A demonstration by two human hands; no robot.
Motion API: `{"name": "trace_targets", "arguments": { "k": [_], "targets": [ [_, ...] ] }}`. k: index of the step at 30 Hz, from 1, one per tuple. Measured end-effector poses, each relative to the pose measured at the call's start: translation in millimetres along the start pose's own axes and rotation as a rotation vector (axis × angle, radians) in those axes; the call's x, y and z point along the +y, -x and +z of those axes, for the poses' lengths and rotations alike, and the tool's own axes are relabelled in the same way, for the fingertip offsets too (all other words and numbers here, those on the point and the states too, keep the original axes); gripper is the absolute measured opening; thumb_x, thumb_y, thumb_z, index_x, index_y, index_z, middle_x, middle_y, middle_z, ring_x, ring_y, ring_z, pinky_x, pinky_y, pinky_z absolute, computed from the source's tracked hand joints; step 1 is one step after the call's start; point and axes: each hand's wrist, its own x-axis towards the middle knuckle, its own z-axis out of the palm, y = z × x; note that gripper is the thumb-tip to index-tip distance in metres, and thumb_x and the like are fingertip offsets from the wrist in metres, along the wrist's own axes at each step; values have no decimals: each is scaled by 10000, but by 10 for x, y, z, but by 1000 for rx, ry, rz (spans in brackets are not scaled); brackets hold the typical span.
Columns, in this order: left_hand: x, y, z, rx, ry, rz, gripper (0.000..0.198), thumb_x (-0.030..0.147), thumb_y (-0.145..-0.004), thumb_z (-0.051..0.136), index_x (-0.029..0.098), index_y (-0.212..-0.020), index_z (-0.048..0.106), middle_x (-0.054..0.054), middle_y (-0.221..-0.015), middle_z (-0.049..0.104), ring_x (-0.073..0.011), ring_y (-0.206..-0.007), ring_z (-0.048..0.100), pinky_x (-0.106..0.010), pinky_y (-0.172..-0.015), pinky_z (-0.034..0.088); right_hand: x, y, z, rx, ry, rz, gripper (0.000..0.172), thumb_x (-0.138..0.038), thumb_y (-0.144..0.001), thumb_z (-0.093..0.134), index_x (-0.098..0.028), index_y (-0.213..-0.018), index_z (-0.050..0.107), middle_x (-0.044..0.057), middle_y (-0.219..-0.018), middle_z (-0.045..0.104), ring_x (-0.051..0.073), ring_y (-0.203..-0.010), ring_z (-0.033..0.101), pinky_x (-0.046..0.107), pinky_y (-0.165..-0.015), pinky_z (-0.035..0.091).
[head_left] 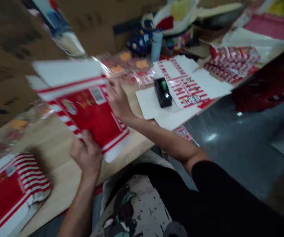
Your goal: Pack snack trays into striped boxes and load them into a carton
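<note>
Fingers point(87, 136) of left hand point(86, 156) clamped on near edge of flat red-and-white carton point(92, 115); right hand point(117, 98) closed on far side edge; carton tilted, held above table point(55, 144); probably light, thin glossy card, flexes and slips easily; grip opposite edges, not the middle.

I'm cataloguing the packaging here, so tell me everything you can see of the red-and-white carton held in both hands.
The carton is a flattened printed box, seemingly thin card, red in the middle with red-and-white stripes along its sides and plain white flaps at both ends. A barcode patch and small blurred pictures sit on the red panel. It is held tilted above the wooden table, the left hand gripping its near edge and the right hand its right edge.
</note>
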Motion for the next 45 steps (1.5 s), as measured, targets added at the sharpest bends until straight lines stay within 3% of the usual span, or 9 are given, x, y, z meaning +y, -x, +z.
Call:
{"name": "trace_targets", "arguments": {
  "k": [4, 10, 17, 23, 26, 29, 32, 39, 45],
  "targets": [
    [-287, 53, -83, -313, 311, -158, 360, 481, -987, 437, 189, -848, 593, 4, -678, 606, -158, -619, 572, -248, -589, 466, 83, 612, 84, -84, -184, 364, 408, -241, -1019, 422, -165, -1419, 436, 24, -938, 731, 170, -899, 713, 335, -981, 529],
    [-765, -52, -45, -137, 513, -285, 602, 534, -1005, 436, 220, -1511, 349, -119, -1563, 442, -211, -1398, 486, -336, -1104, 452, 227, 1062, 385, -405, -270, 387, 409, -321, -969, 442, -229, -1355, 539, 60, -1258, 689, 212, -1118, 645, 342, -1011, 460],
    [-934, 74, -5, -181, 696, -493, 662, 576, -989, 444, 225, -1532, 303, -116, -1233, 693, -205, -943, 716, -348, -817, 594, 326, 889, 299, -692, -348, 440, 165, -365, -915, 535, -220, -955, 603, -75, -628, 552, 122, -540, 492, 232, -539, 396],
    [-960, 97, -8, -158, 818, -539, 378, 555, -920, 584, 186, -957, 658, -12, -878, 704, -144, -755, 645, -229, -687, 519, 335, 816, 215, -727, -374, 495, 246, -352, -824, 604, -207, -670, 479, -68, -568, 476, 95, -516, 433, 227, -509, 344],
    [-991, -35, -108, -240, 982, -619, 363, 517, -829, 720, 194, -983, 655, 31, -726, 674, -119, -616, 605, -209, -602, 486, 266, 750, 229, -733, -439, 544, 174, -339, -762, 617, -205, -860, 563, -80, -605, 491, 99, -513, 443, 226, -489, 356],
    [-1025, -174, -260, -382, 1082, -676, 592, 438, -753, 813, 235, -1269, 606, 17, -808, 736, -138, -662, 652, -226, -635, 514, 189, 690, 228, -783, -497, 581, 474, -298, -722, 640, -210, -1182, 572, -85, -651, 531, 109, -541, 487, 224, -493, 391],
    [-1108, -205, -362, -512, 1075, -647, 543, 438, -755, 813, 198, -1226, 689, -40, -942, 773, -159, -758, 686, -249, -711, 542, 162, 696, 193, -847, -426, 465, 312, -300, -760, 623, -177, -1042, 676, -26, -708, 619, 127, -603, 562, 248, -547, 451],
    [-1188, -57, -356, -329, 781, -299, 355, 448, -817, 747, 194, -1060, 795, -72, -1060, 780, -189, -930, 691, -260, -818, 540, 159, 686, 119, -885, -200, -48, 257, -237, -894, 547, -205, -1045, 753, 65, -1013, 756, 172, -829, 656, 289, -728, 486],
    [-1140, -184, -356, -406, 815, -294, 332, 388, -803, 752, 180, -1059, 798, -66, -969, 785, -162, -824, 688, -233, -730, 532, 187, 486, 204, -1113, -337, 247, 428, -386, -913, 584, -180, -1263, 718, 35, -853, 724, 106, -598, 509, 221, -530, 385]
  ]
}}
